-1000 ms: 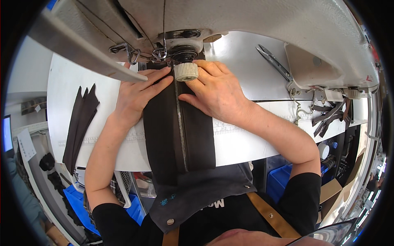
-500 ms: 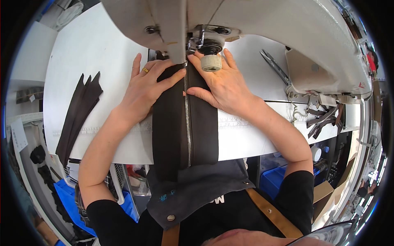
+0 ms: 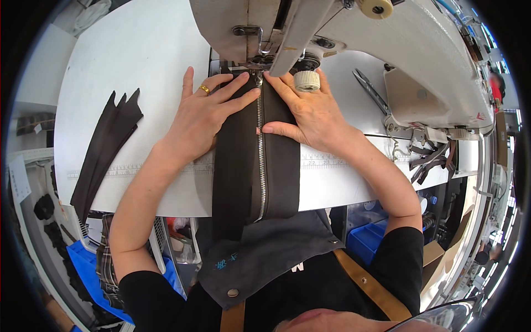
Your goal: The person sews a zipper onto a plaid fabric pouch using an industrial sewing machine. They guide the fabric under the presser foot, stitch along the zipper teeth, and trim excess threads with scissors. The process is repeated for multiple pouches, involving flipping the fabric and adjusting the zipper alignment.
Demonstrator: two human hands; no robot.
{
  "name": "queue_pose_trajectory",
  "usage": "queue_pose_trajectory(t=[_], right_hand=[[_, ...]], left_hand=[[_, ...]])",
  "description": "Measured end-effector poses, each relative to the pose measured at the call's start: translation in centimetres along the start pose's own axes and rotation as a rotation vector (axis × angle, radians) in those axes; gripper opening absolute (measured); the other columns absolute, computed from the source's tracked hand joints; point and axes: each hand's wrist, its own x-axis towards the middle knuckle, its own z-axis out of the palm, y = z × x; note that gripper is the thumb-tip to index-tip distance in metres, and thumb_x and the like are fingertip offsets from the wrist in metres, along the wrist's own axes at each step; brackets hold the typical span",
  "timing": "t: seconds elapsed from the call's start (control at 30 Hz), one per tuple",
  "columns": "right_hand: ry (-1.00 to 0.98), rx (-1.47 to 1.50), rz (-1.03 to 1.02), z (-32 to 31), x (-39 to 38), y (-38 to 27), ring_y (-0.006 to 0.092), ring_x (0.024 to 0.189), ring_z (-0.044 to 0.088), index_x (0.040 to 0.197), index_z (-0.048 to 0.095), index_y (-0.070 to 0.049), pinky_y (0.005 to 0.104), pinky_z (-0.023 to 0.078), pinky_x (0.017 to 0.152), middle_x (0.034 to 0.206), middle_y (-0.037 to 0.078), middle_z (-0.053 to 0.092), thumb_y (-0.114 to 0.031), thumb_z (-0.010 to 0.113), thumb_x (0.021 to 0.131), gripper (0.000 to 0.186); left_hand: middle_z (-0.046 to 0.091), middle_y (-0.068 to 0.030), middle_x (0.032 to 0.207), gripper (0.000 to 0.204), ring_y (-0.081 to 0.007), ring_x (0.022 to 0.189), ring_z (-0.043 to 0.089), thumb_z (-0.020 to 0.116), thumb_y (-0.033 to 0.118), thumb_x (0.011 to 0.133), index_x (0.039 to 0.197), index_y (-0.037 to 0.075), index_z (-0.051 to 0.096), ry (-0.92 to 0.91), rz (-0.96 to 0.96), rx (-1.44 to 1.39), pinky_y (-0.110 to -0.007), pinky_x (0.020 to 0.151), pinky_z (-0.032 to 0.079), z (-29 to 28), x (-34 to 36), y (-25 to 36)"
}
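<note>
A dark brown fabric piece (image 3: 232, 166) with a metal zipper (image 3: 261, 166) down its length lies under the head of a sewing machine (image 3: 365, 33). Its near end hangs over the table edge. My left hand (image 3: 207, 113) rests spread on the fabric left of the zipper, fingertips close to the zipper pull (image 3: 258, 82). On the other side, my right hand (image 3: 315, 116) presses flat, its thumb pointing at the zipper teeth and its fingers partly behind the machine's white knob (image 3: 307, 81). The needle area is partly hidden by the machine head.
Dark fabric strips (image 3: 108, 149) lie at the left of the white table (image 3: 138, 55). Scissors (image 3: 370, 90) rest at the right, by the machine. Nearer the right edge is a pile of dark scraps (image 3: 434, 160). A ruler strip (image 3: 326, 162) crosses the tabletop; blue bins (image 3: 368, 240) stand below.
The view has shifted, showing more of the machine head's underside and the zipper pull. Both hands keep nearly the same pose on the fabric.
</note>
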Motion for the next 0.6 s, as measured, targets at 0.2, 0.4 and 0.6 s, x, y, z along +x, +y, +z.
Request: queue_pose_trajectory(t=[0.2,0.4,0.6], right_hand=[[0.014,-0.006,-0.015,-0.2,0.3,0.3,0.0422,0.128,0.036,0.130,0.046,-0.005,0.0602,0.028,0.101,0.128,0.020,0.050,-0.069,0.049,0.078,0.082],[0.051,0.040,-0.002,0.1,0.3,0.6,0.0408,0.126,0.039,0.127,0.049,-0.005,0.0573,0.030,0.101,0.129,0.017,0.050,-0.066,0.053,0.077,0.080],[0.379,-0.035,-0.095,-8.7,-6.0,1.5,0.0308,0.109,0.054,0.111,0.060,-0.004,0.0444,0.037,0.097,0.105,0.009,0.063,-0.050,0.069,0.073,0.061]], left_hand=[[0.049,-0.0018,0.137,0.049,-0.0287,0.122,0.046,0.050,0.006,0.082,0.128,0.022,0.055,-0.004,-0.011,-0.027,-0.059,0.108,0.009,0.1,0.2,-0.3],[0.048,-0.0029,0.137,0.051,-0.0288,0.124,0.044,0.050,0.004,0.081,0.129,0.021,0.055,0.001,-0.007,-0.044,-0.058,0.108,0.010,0.4,0.4,-0.4],[0.048,-0.0023,0.137,0.054,-0.0261,0.125,0.042,0.064,0.016,0.078,0.130,0.025,0.053,-0.036,-0.045,-0.018,-0.064,0.106,0.013,0.5,-0.3,-0.7]])
